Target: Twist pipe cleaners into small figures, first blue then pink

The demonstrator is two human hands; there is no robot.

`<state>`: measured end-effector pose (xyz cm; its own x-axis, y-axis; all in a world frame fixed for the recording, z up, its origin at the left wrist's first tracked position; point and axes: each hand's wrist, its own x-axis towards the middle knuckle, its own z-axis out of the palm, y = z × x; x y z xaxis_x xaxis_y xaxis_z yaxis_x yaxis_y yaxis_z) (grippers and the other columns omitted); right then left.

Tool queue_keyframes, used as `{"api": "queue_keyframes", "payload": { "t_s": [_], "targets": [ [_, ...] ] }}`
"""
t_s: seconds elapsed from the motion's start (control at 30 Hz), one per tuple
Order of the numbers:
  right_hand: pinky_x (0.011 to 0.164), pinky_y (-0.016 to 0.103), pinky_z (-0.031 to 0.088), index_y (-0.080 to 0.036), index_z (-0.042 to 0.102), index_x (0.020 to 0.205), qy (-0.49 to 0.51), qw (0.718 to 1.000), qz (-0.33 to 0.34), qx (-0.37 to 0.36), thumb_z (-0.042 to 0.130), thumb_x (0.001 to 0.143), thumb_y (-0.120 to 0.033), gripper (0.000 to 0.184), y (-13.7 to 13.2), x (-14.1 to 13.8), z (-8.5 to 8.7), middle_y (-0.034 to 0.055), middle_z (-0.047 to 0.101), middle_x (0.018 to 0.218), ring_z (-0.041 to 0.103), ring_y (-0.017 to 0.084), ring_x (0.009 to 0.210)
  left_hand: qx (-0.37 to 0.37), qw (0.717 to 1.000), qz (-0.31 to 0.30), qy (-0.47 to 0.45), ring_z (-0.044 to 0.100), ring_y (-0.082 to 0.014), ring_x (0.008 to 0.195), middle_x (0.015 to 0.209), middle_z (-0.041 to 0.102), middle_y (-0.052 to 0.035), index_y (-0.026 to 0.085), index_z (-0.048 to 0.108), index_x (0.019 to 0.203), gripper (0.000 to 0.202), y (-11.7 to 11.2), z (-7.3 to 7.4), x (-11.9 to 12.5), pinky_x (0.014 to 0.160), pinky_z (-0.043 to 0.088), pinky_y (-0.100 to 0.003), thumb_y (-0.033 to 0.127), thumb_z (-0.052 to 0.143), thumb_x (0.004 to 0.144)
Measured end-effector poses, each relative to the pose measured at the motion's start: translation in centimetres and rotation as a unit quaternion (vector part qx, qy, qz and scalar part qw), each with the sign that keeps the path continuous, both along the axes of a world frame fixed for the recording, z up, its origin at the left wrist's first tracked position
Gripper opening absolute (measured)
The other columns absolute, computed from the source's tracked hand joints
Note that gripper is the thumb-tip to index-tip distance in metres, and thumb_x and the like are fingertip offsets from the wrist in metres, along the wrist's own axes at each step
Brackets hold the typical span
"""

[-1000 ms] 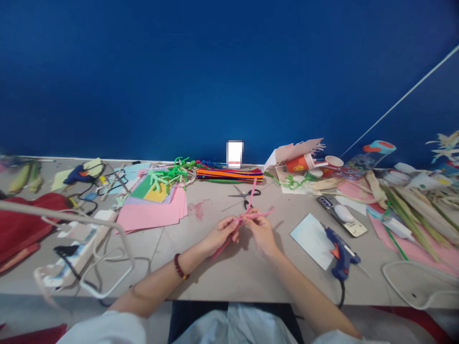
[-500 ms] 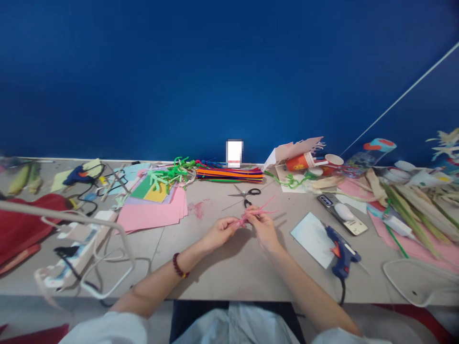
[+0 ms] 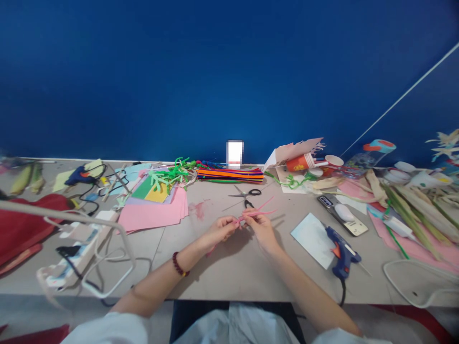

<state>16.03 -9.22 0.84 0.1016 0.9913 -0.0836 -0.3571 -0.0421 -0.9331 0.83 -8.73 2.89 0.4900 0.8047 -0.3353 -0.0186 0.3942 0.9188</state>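
Observation:
Both hands meet over the middle of the grey table point(image 3: 229, 272), pinching pink pipe cleaners point(image 3: 258, 210) between them. My left hand point(image 3: 219, 231), with a dark red bead bracelet at the wrist, grips the near end, and a pink tail hangs below it. My right hand point(image 3: 261, 228) pinches the twisted part, from which two pink ends stick out up and to the right. Black-handled scissors point(image 3: 246, 194) lie just beyond the hands.
A blue glue gun point(image 3: 340, 252) rests on a pale card at the right, near a phone point(image 3: 341, 215). Coloured paper sheets point(image 3: 154, 210), green pipe cleaners and a bundle of coloured ones point(image 3: 229, 174) lie behind. Cables, a power strip and another glue gun lie at the left.
The pink ends that stood up toward the scissors have swung down and to the right. Both hands stayed close together, turning the pipe cleaners.

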Motion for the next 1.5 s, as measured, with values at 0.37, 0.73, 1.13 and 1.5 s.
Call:
{"api": "queue_keyframes", "payload": {
  "t_s": [0.37, 0.73, 1.13, 1.5],
  "targets": [
    [0.059, 0.025, 0.049, -0.017, 0.070, 0.070, -0.025, 0.999, -0.020, -0.032, 0.075, 0.062, -0.040, 0.025, 0.0, 0.2, -0.2, 0.0078, 0.063, 0.105, 0.059, 0.014, 0.073, 0.175, 0.977, 0.092, 0.079, 0.034, -0.0075, 0.048, 0.052, 0.045, 0.0032, 0.014, 0.066, 0.076, 0.039, 0.3, -0.5, 0.0, 0.047, 0.025, -0.021, 0.051, 0.057, 0.078],
    [0.059, 0.029, 0.043, -0.019, 0.056, 0.058, -0.278, 0.959, -0.017, 0.054, 0.049, 0.083, -0.050, 0.040, -0.8, 1.2, 0.8, 0.0041, 0.057, 0.063, 0.053, 0.017, 0.063, 0.440, 0.851, 0.125, 0.258, 0.056, -0.0152, 0.065, 0.077, 0.067, -0.0071, 0.019, 0.069, 0.089, 0.024, 1.4, -1.3, -2.6, 0.064, 0.042, -0.025, 0.034, 0.050, 0.085],
    [0.109, 0.049, 0.027, -0.026, 0.063, 0.111, -0.485, 0.797, 0.176, 0.315, 0.056, 0.085, -0.024, 0.028, 0.3, 2.4, 4.8, 0.0068, 0.063, 0.117, 0.050, 0.024, 0.119, 0.570, 0.755, -0.045, 0.321, 0.045, -0.0146, 0.056, 0.061, 0.051, -0.0046, 0.020, 0.069, 0.090, 0.028, 1.1, -1.3, -3.1, 0.055, 0.032, -0.027, 0.030, 0.043, 0.091],
    [0.061, 0.024, 0.045, -0.019, 0.066, 0.075, -0.415, 0.821, 0.343, 0.190, 0.057, 0.073, -0.013, 0.011, 3.3, 3.0, 6.0, 0.0014, 0.068, 0.074, 0.060, 0.014, 0.066, 0.534, 0.786, -0.074, 0.302, 0.048, -0.0171, 0.059, 0.061, 0.052, -0.0070, 0.018, 0.065, 0.096, 0.034, 1.1, -0.2, -2.7, 0.055, 0.033, -0.028, 0.037, 0.037, 0.092]
  ]
}}
